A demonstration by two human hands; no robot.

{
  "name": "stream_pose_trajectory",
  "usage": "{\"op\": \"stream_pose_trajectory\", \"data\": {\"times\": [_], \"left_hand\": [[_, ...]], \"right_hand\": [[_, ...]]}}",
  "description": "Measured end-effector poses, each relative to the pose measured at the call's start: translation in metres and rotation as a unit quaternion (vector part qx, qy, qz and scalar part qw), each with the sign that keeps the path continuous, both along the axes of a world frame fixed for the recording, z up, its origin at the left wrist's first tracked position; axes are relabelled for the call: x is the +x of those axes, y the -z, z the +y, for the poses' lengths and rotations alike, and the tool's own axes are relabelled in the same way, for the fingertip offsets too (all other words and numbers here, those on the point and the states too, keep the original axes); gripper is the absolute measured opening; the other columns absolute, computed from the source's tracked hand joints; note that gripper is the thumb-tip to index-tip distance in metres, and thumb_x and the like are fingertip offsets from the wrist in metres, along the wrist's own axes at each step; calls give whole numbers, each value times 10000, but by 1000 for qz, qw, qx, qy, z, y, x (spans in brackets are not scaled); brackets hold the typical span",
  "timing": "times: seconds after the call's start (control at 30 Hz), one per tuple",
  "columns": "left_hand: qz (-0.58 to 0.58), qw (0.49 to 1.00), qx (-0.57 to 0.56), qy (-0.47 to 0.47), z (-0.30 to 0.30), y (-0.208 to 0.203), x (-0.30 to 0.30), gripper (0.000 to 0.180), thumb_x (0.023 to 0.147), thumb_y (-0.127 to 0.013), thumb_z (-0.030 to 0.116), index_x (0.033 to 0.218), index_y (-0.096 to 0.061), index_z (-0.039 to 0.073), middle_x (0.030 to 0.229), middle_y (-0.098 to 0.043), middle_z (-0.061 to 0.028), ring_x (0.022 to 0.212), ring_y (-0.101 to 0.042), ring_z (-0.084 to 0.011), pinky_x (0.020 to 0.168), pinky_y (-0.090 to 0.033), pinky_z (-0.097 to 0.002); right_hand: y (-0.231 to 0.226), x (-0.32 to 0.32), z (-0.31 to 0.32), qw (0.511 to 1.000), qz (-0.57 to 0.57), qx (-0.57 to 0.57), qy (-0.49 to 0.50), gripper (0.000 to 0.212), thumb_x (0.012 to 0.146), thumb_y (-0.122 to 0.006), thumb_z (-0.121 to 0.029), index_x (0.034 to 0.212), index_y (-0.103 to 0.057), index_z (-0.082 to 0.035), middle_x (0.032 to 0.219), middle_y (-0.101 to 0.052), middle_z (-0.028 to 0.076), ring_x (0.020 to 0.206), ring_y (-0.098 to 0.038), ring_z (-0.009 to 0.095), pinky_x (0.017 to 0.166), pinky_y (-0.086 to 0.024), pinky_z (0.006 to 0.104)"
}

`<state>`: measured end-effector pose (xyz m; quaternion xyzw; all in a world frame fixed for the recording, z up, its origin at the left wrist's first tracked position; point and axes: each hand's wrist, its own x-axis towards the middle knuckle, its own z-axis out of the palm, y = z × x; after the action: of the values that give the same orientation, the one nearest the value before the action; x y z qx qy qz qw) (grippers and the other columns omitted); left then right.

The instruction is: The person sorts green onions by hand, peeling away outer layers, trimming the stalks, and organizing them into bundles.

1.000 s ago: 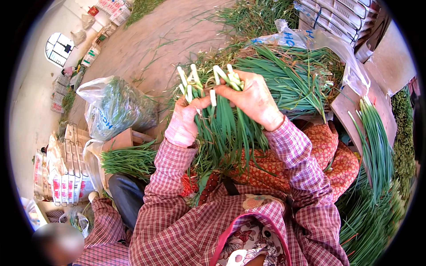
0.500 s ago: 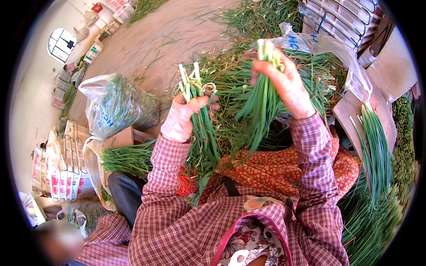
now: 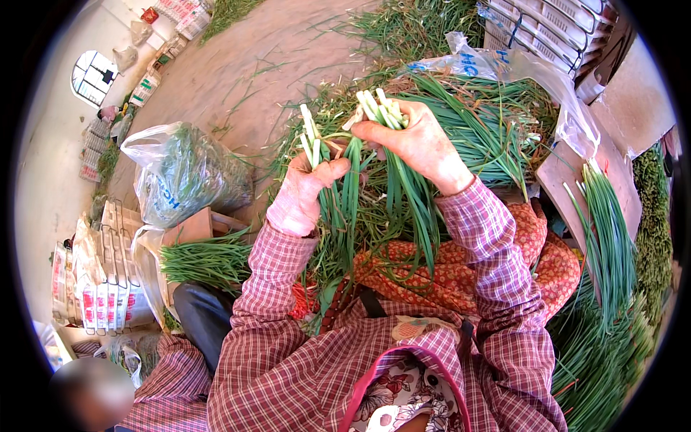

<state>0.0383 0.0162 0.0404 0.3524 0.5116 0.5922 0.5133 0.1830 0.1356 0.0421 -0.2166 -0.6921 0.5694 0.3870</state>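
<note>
My left hand (image 3: 306, 189) grips a bunch of long green stalks (image 3: 332, 205) with pale cut ends pointing up. My right hand (image 3: 416, 144) holds a second bunch of green stalks (image 3: 403, 198), its white ends sticking out above the fingers and its leaves hanging down toward my lap. The two hands are close together, right one slightly higher. Below them lies an orange patterned cloth (image 3: 461, 277) over my lap. A large heap of the same greens (image 3: 489, 122) lies just beyond my hands.
A clear plastic bag of greens (image 3: 188, 180) stands at left beside a cardboard box (image 3: 194, 227) and a laid bundle (image 3: 205, 261). White plastic crates (image 3: 554, 25) stand at back right. More stalks (image 3: 608, 245) lie on a board at right. Another person sits at lower left.
My right hand had lifted a bunch away up and to the right; it has come back down next to my left hand, bringing the two bunches together.
</note>
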Motion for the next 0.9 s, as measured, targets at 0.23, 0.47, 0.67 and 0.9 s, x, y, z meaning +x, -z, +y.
{"op": "stream_pose_trajectory", "data": {"times": [0.23,0.47,0.67,0.9], "left_hand": [[70,995,43,-55,6,20,-13,364,724,-700,222,1019,-590,39,872,-629,-45,743,-603,-150,663,-503,-299],[141,986,19,-82,3,7,-6,257,716,-703,173,919,-609,48,794,-607,6,714,-536,-89,676,-427,-242],[178,980,13,-90,-3,-3,-7,200,735,-706,67,906,-612,24,815,-624,-11,721,-564,-95,676,-452,-230],[167,978,8,-127,-15,9,-33,218,712,-725,99,885,-612,26,789,-615,-10,707,-550,-89,671,-441,-228]], "right_hand": [[4,1,-1,1000,-7,14,13,248,738,-716,-243,831,-668,-19,658,-635,53,588,-561,82,558,-463,265],[-1,2,-11,984,-102,130,65,244,721,-686,-269,852,-679,-62,643,-613,144,594,-619,285,563,-479,356],[3,2,-8,954,-159,223,125,175,723,-644,-247,796,-666,-89,611,-602,131,570,-609,294,555,-487,376],[1,16,3,920,-206,254,217,248,750,-693,-362,773,-645,-120,583,-598,95,551,-610,282,517,-490,373]]}}
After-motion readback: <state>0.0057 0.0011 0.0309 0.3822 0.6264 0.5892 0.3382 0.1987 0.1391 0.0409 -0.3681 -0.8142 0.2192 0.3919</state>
